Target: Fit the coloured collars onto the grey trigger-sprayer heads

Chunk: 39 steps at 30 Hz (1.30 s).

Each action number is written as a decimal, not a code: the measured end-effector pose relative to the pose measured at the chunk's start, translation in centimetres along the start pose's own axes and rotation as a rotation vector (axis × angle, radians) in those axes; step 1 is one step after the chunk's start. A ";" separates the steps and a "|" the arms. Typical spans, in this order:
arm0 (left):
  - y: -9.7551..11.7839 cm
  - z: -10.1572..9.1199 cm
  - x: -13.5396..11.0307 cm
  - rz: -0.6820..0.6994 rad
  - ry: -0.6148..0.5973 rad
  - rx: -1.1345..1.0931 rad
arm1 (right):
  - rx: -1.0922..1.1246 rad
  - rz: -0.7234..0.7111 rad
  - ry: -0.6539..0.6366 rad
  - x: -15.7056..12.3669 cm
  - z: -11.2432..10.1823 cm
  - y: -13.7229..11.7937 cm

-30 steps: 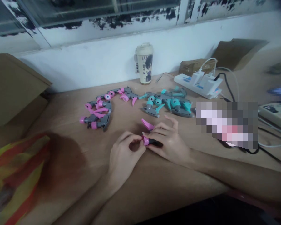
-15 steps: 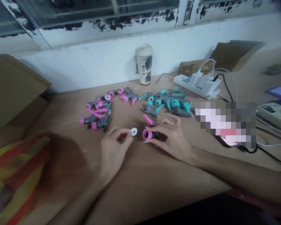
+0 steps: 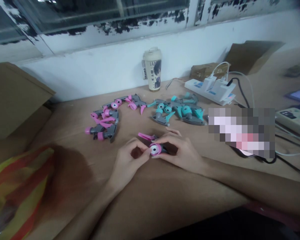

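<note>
My right hand [image 3: 181, 150] is closed around a grey and pink trigger sprayer head [image 3: 163, 148], its pink collar facing left and its pink trigger pointing up and left. A white washer [image 3: 154, 150] with a dark centre hole sits in the mouth of that collar. My left hand [image 3: 131, 155] pinches the washer's left edge between thumb and fingers. Behind the hands lie several pink and grey sprayer heads [image 3: 107, 113] on the left and several teal and grey sprayer heads [image 3: 162, 115] on the right.
A lidded coffee cup [image 3: 153, 71] stands against the wall. A white power strip [image 3: 210, 90] with plugs and cables is at the back right, near a blurred-out device [image 3: 240, 133]. A cardboard box [image 3: 15, 96] and a red-yellow bag [image 3: 22, 186] are on the left.
My left hand has moved right and brought the washer into the pink collar. The sprayer head has turned in my right hand, its trigger now leaning further left.
</note>
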<state>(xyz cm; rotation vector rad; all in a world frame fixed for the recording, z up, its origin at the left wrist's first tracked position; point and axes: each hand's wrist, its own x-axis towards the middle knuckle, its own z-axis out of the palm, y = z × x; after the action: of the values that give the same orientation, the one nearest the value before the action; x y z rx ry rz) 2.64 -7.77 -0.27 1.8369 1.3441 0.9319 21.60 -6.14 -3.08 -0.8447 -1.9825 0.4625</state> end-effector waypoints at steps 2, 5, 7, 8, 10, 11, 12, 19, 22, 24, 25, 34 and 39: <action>-0.5 0.2 -0.2 0.037 0.046 0.038 | 0.000 -0.004 0.003 0.0 0.0 0.0; -0.7 0.4 -0.3 0.097 0.079 0.049 | -0.012 -0.016 0.000 0.0 0.0 0.0; -0.4 0.5 -0.3 0.158 0.086 0.074 | -0.022 -0.017 -0.008 0.0 -0.1 0.0; -0.2 0.5 -0.3 0.186 0.085 0.093 | -0.028 -0.016 -0.012 0.0 -0.1 0.0; 0.1 0.4 -0.3 0.226 0.080 0.133 | -0.038 -0.024 -0.018 -0.1 -0.1 0.0; 0.2 0.4 -0.3 0.240 0.076 0.151 | -0.044 -0.033 -0.020 -0.1 -0.1 0.1; 0.3 0.4 -0.3 0.252 0.074 0.166 | -0.051 -0.045 -0.020 -0.1 -0.2 0.1; 0.2 1.0 -0.6 0.228 0.126 0.253 | -0.117 -0.141 -0.007 -0.2 -0.2 0.4; 0.4 1.5 -0.9 0.185 0.161 0.272 | -0.140 -0.189 0.009 -0.2 -0.2 0.4; 0.6 1.9 -1.1 0.165 0.196 0.286 | -0.162 -0.229 0.023 -0.2 -0.2 0.4; 0.8 2.0 -1.2 0.152 0.208 0.296 | -0.174 -0.245 0.029 -0.2 -0.2 0.4; 1.1 2.2 -1.4 0.025 0.173 0.327 | -0.229 -0.249 0.050 0.0 0.1 0.3; 1.0 2.1 -1.7 0.162 0.175 0.256 | -0.198 -0.170 0.024 0.1 0.2 -0.1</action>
<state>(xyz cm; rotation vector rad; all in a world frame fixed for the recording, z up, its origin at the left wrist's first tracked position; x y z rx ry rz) 4.58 -9.87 -0.81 2.1243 1.4946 1.0657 21.38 -6.09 -3.07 -0.7900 -2.0809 0.1586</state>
